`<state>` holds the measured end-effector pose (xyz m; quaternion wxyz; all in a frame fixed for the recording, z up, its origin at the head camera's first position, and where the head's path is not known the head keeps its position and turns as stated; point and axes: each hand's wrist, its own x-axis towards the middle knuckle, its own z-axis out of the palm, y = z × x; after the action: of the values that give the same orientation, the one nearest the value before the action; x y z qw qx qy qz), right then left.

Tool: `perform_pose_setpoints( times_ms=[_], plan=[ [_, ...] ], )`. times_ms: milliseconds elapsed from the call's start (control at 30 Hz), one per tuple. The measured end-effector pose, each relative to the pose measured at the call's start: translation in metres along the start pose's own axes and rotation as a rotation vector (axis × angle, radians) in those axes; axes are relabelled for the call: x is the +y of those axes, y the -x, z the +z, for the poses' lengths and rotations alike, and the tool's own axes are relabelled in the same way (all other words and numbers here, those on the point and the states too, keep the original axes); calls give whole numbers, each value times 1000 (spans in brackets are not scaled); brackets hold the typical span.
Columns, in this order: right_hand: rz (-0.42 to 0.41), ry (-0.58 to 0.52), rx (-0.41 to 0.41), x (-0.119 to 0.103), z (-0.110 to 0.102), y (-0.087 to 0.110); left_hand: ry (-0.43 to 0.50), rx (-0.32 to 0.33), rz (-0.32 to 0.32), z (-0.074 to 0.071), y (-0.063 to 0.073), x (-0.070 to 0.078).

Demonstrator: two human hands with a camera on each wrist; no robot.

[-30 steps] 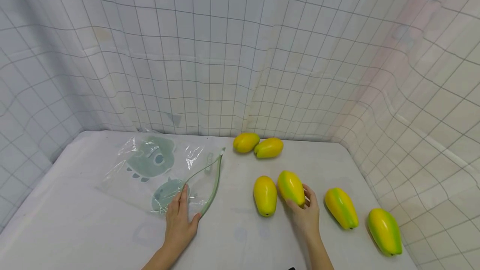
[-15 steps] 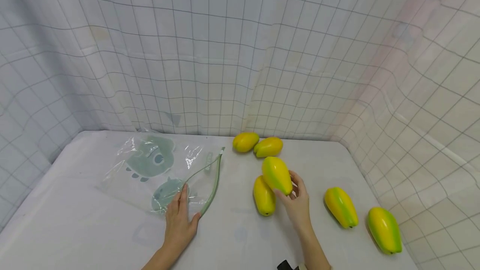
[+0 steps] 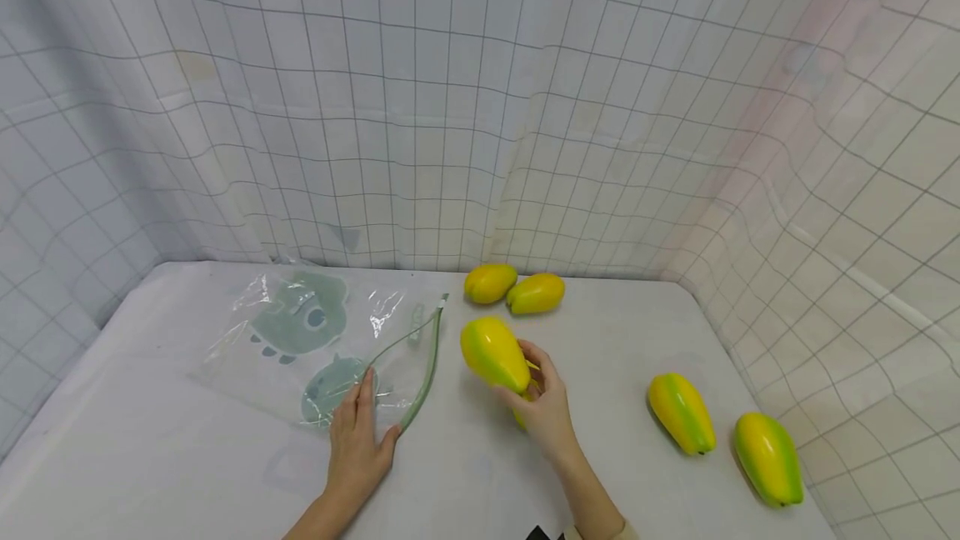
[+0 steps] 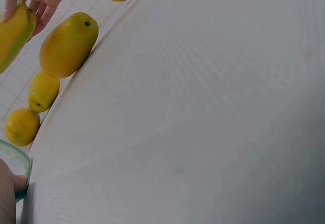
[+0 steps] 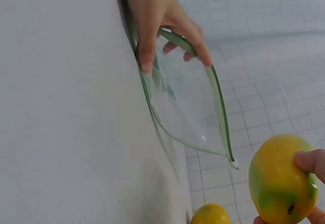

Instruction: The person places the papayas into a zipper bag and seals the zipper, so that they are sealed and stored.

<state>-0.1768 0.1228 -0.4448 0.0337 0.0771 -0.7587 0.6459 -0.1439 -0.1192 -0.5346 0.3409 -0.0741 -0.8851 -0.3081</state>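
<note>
In the head view my right hand (image 3: 550, 411) grips a yellow-green papaya (image 3: 491, 350) above the table, left of centre. Another papaya (image 3: 519, 419) lies behind that hand, mostly hidden. The right wrist view has the held papaya (image 5: 282, 178) with a thumb on its side. My left hand (image 3: 358, 444) holds the mouth of a clear zipper bag (image 3: 390, 369) with green edging and dinosaur prints. The right wrist view shows the left hand's fingers (image 5: 195, 38) at one green rim and its thumb at the other, with the mouth spread apart.
Two papayas lie at the table's back edge, the left papaya (image 3: 490, 283) close to the right papaya (image 3: 536, 294). Farther right lie a papaya (image 3: 681, 415) and another papaya (image 3: 768, 459). Grid-patterned curtains (image 3: 420, 107) enclose the white table (image 3: 210, 457) at the back and sides.
My right hand has lifted the papaya off the table and carried it left, over the neighbouring papaya, closer to the bag's mouth. The left hand and bag stay in place.
</note>
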Motion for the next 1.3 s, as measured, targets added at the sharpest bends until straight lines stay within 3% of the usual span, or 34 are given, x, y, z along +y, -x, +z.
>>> perform_pose_setpoints(
  times_ms=[233,567,900,1133,1300],
  plan=[
    [-15,35,-94,12,23,-5,-10,-30,-25,-1,0,0],
    [20,80,-212,-11,49,-8,-5,-29,-16,-1,-1,2],
    [-35,155,-258,-6,62,-17,-10,-35,-17,0,-2,-1],
    [-2,149,-254,26,74,-31,-10,-41,-15,-1,-2,-2],
    [-4,168,-226,35,81,-37,-10,-45,-15,-2,-2,0]
  ],
)
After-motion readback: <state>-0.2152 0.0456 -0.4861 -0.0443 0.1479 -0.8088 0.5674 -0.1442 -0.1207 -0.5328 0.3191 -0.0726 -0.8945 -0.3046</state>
